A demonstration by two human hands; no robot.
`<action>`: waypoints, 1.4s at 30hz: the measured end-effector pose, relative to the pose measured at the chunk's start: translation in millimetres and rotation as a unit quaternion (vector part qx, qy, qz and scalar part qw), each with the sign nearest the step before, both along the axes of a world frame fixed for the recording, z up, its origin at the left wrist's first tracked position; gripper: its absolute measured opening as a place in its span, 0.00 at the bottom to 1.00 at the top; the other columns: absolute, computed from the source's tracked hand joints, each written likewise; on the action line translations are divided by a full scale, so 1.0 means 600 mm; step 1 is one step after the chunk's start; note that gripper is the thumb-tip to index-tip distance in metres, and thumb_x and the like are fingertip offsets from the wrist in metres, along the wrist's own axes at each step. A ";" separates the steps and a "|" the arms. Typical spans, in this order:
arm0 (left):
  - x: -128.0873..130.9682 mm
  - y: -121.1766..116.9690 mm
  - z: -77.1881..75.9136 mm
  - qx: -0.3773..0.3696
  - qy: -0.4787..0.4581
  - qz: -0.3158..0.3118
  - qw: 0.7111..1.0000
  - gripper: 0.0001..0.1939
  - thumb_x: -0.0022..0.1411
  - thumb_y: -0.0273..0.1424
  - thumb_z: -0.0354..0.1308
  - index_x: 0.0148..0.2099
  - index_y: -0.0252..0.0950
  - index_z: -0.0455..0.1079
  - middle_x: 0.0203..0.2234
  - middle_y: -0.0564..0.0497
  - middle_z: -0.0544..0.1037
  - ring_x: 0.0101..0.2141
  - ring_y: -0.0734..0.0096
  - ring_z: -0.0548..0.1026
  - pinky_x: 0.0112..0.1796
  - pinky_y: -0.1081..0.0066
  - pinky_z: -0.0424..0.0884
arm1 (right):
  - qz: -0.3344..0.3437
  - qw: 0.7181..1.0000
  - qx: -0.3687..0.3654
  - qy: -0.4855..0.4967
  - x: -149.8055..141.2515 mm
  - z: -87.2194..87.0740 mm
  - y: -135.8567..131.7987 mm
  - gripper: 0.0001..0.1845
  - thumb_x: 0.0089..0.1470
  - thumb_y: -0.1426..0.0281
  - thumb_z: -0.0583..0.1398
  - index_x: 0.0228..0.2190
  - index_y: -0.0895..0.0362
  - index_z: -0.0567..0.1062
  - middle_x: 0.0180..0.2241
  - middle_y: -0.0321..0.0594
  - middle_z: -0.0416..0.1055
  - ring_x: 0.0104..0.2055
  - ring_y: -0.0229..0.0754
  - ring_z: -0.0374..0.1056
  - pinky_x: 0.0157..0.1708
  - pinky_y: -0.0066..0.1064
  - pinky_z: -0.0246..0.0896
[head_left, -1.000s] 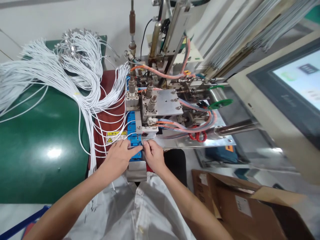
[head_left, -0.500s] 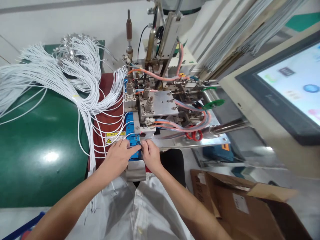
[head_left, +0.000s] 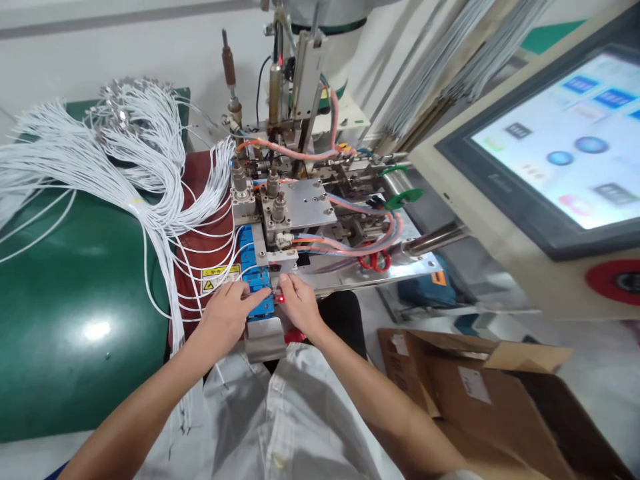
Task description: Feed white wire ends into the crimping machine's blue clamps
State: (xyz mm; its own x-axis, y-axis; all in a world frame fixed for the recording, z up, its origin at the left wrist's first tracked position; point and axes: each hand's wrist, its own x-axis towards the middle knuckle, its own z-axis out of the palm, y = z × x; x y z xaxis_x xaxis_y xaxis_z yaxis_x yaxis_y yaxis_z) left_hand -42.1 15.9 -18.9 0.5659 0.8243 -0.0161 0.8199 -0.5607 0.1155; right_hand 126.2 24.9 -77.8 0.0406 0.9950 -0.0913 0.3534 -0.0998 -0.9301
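Observation:
My left hand (head_left: 227,313) rests at the near end of a row of blue wire holders (head_left: 256,277). Its fingers are curled, and the thumb stretches right across a blue holder. Close beside it, my right hand (head_left: 300,305) is closed in a pinch at the holders' right edge. What either hand grips is hidden or too small to make out. A small red light (head_left: 281,299) glows by the right fingertips. Several white wires (head_left: 210,230) run from a large bundle to the blue holders, some passing near my left hand.
The machine (head_left: 305,200) with its hoses stands just beyond my hands. A touchscreen panel (head_left: 560,143) juts in at the right, with a red knob (head_left: 615,281) below. The green tabletop (head_left: 65,333) lies left. An open cardboard box (head_left: 480,407) stands low at right.
The camera view has turned slightly right, so more of the panel shows. A red light now shines by my right fingertips. Both hands stay at the blue holders, with a small gap now between them.

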 end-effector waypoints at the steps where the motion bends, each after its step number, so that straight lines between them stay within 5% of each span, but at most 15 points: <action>1: -0.003 -0.002 0.000 0.003 -0.012 -0.001 1.000 0.22 0.58 0.19 0.45 0.54 0.40 0.62 0.36 0.48 0.69 0.37 0.65 0.67 0.40 0.67 0.66 | -0.002 1.000 -0.001 -0.006 0.000 0.000 -0.001 0.20 0.58 0.59 0.45 0.18 0.54 0.59 0.17 0.32 0.58 0.22 0.36 0.57 0.23 0.26 0.50; 6: -0.010 -0.009 0.002 0.013 -0.037 -0.022 0.999 0.12 0.61 0.22 0.47 0.45 0.30 0.65 0.39 0.43 0.71 0.40 0.62 0.68 0.43 0.64 0.66 | 0.004 0.999 0.022 -0.037 -0.011 0.004 -0.003 0.19 0.56 0.61 0.47 0.17 0.54 0.55 0.16 0.31 0.53 0.20 0.35 0.52 0.24 0.27 0.46; 13: -0.011 -0.011 0.007 0.061 -0.027 -0.022 0.998 0.13 0.61 0.22 0.46 0.45 0.31 0.68 0.38 0.45 0.74 0.37 0.63 0.69 0.42 0.62 0.66 | -0.017 1.000 0.020 -0.003 0.000 0.000 0.001 0.20 0.55 0.60 0.48 0.16 0.55 0.57 0.16 0.30 0.54 0.21 0.34 0.53 0.23 0.26 0.47; 18: -0.021 -0.024 0.034 0.045 -0.037 -0.029 0.998 0.14 0.62 0.24 0.46 0.50 0.29 0.65 0.43 0.44 0.72 0.43 0.64 0.68 0.47 0.64 0.64 | -0.047 0.998 0.012 0.048 0.027 -0.002 -0.003 0.20 0.56 0.59 0.48 0.17 0.56 0.60 0.16 0.31 0.57 0.21 0.34 0.55 0.23 0.25 0.51; 25: -0.087 -0.063 0.085 -0.179 -0.015 -0.090 0.980 0.08 0.55 0.29 0.58 0.40 0.38 0.68 0.41 0.49 0.70 0.42 0.65 0.67 0.41 0.68 0.66 | -0.102 0.984 0.002 0.147 0.061 0.005 -0.008 0.22 0.54 0.55 0.50 0.17 0.57 0.63 0.17 0.31 0.56 0.21 0.34 0.54 0.23 0.26 0.51; 28: -0.103 -0.073 0.077 -0.161 0.006 -0.101 0.982 0.05 0.57 0.23 0.54 0.34 0.37 0.69 0.41 0.49 0.69 0.43 0.64 0.66 0.41 0.67 0.65 | -0.106 0.981 0.004 0.160 0.063 0.014 -0.009 0.23 0.53 0.55 0.51 0.16 0.57 0.63 0.16 0.31 0.56 0.20 0.34 0.53 0.23 0.26 0.50; 31: -0.085 -0.068 0.069 -0.129 -0.017 -0.111 0.985 0.08 0.61 0.24 0.50 0.32 0.37 0.69 0.33 0.50 0.71 0.36 0.68 0.68 0.38 0.67 0.65 | -0.097 0.980 0.005 0.173 0.056 0.026 -0.016 0.23 0.52 0.55 0.52 0.16 0.57 0.63 0.15 0.31 0.56 0.20 0.33 0.53 0.22 0.26 0.51; 37: 0.005 -0.036 0.069 -0.002 -0.209 0.060 0.976 0.05 0.61 0.31 0.53 0.35 0.37 0.70 0.29 0.52 0.74 0.31 0.74 0.71 0.35 0.73 0.67 | 0.006 0.967 0.048 0.251 0.042 0.060 -0.048 0.16 0.55 0.60 0.51 0.28 0.57 0.74 0.26 0.39 0.68 0.27 0.36 0.64 0.27 0.28 0.60; 42: 0.051 -0.025 0.058 0.010 -0.266 0.079 0.961 0.07 0.60 0.30 0.54 0.40 0.35 0.70 0.30 0.50 0.75 0.33 0.72 0.73 0.37 0.73 0.70 | 0.016 0.975 0.105 0.193 0.044 0.091 -0.046 0.05 0.51 0.70 0.58 0.28 0.55 0.74 0.28 0.39 0.71 0.31 0.39 0.67 0.31 0.30 0.62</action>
State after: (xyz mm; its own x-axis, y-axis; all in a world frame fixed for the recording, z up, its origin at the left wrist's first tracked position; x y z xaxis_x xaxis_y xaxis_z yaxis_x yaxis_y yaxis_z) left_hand -11.5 1.1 16.0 0.3581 0.8976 0.2571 0.7224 -0.4408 0.5328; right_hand 152.8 -2.7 -23.3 0.0115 0.9935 0.1133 -0.0271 0.1136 -0.9932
